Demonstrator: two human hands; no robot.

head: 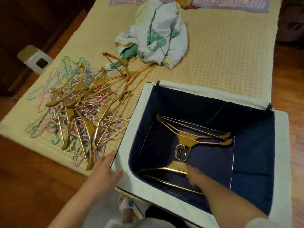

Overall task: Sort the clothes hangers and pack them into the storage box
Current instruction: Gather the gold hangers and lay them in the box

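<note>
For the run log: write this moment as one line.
right hand: lowering gold hanger into navy fabric storage box | left hand: on rim

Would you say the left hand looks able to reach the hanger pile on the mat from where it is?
Probably yes: the left hand rests open at the storage box rim, the hanger pile lies just beyond it, and nothing stands between them.

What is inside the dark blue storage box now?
Inside the storage box lie two groups of gold hangers, hooks meeting in the middle. The right hand reaches onto the nearer group and covers part of it.
</note>
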